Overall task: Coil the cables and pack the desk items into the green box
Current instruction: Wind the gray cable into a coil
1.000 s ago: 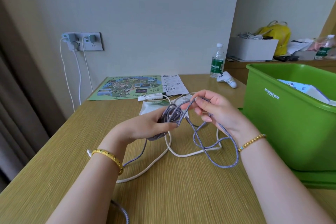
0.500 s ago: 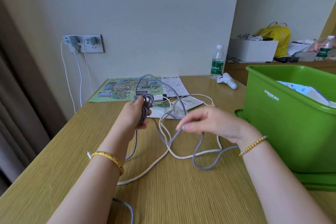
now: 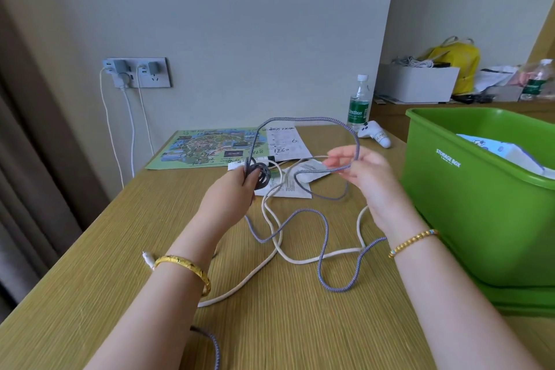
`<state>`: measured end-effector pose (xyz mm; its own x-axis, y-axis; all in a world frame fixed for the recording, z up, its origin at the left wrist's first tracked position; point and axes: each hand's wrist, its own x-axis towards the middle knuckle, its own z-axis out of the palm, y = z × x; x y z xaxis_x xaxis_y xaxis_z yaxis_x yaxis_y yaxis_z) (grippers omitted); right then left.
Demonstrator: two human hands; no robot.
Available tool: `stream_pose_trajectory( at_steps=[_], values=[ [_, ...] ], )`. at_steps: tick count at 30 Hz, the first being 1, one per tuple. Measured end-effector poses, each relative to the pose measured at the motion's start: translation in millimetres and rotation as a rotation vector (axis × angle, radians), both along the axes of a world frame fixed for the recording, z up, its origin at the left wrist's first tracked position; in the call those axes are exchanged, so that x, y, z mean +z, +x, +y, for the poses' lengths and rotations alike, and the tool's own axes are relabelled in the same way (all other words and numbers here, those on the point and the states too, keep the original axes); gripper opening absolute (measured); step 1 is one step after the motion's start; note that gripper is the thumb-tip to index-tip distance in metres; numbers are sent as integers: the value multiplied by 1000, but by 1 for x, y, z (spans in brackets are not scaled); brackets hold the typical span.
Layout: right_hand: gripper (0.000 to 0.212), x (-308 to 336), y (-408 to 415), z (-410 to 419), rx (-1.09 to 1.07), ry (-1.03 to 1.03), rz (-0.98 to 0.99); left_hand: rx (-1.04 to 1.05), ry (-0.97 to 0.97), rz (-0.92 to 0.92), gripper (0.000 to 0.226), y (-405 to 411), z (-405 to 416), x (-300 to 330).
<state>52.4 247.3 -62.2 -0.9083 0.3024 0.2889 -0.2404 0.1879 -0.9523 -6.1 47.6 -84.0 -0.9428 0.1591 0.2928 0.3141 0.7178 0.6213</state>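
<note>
Left hand [image 3: 229,195] fingers curled round a small coil of the grey braided cable [image 3: 322,230], held above the desk [image 3: 90,294]. Right hand [image 3: 368,182], at 3 o'clock from the left, pinches the same cable between thumb and fingertips; a wide loop arches between the two hands. Slack trails toward 6 o'clock over the desk, crossing a white cable [image 3: 270,261]. Green box [image 3: 468,204] stands at 3 o'clock of the right hand, white items inside. At 12 o'clock: map sheet [image 3: 207,146], papers [image 3: 283,141], white controller [image 3: 375,134], water bottle [image 3: 359,103].
</note>
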Motion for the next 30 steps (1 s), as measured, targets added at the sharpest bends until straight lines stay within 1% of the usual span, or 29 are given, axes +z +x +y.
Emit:
stream_pose_trajectory(
  at_steps=[2, 4, 5, 6, 7, 9, 10, 11, 13, 15, 17, 18, 20, 22, 23, 25, 26, 27, 30],
  values=[
    [39, 1, 1, 4, 62, -106, 87, 30, -44, 30, 37, -2, -1, -3],
    [36, 2, 3, 10, 265, -278, 131, 102, -131, 86, 33, -4, -3, -6],
    [35, 3, 4, 12, 380, -337, 120, 138, -178, 111, 31, -5, -4, -7],
    [33, 3, 5, 12, 470, -345, 95, 166, -218, 129, 30, -4, -6, -7],
    [35, 2, 5, 11, 523, -306, 58, 179, -252, 141, 29, -4, -6, -8],
    [52, -3, 2, 7, 542, -161, -23, 155, -299, 173, 29, -3, -5, -7],
    [54, -6, 1, 5, 521, -95, -34, 116, -304, 184, 28, -1, -4, -7],
    [49, -8, -1, 4, 487, -62, -24, 61, -282, 177, 28, 0, -2, -6],
    [33, -11, -4, 4, 427, -87, 18, -90, -133, 74, 31, 2, 1, -3],
    [33, -11, -6, 7, 378, -182, 34, -224, 113, -72, 36, 4, 1, 1],
    [33, -12, -7, 9, 317, -259, 23, -276, 327, -151, 41, 5, -2, 4],
    [32, -13, -7, 10, 280, -261, 11, -288, 436, -176, 42, 5, -3, 4],
    [27, -16, -8, 10, 213, -215, -27, -286, 706, -221, 36, 4, -1, 4],
    [24, -18, -8, 8, 198, -138, -92, -245, 975, -279, 29, 4, 4, 4],
    [24, -18, -7, 5, 217, -76, -139, -230, 1097, -310, 29, 5, 7, 5],
    [25, -20, -5, -3, 295, 116, -234, -215, 1302, -343, 35, 6, 11, 5],
    [26, -21, -3, -8, 344, 207, -268, -216, 1364, -336, 36, 7, 13, 5],
    [26, -22, -2, -12, 388, 274, -292, -225, 1388, -320, 36, 8, 13, 5],
    [27, -23, 0, -20, 450, 389, -344, -232, 1341, -266, 37, 10, 16, 6]
  ],
)
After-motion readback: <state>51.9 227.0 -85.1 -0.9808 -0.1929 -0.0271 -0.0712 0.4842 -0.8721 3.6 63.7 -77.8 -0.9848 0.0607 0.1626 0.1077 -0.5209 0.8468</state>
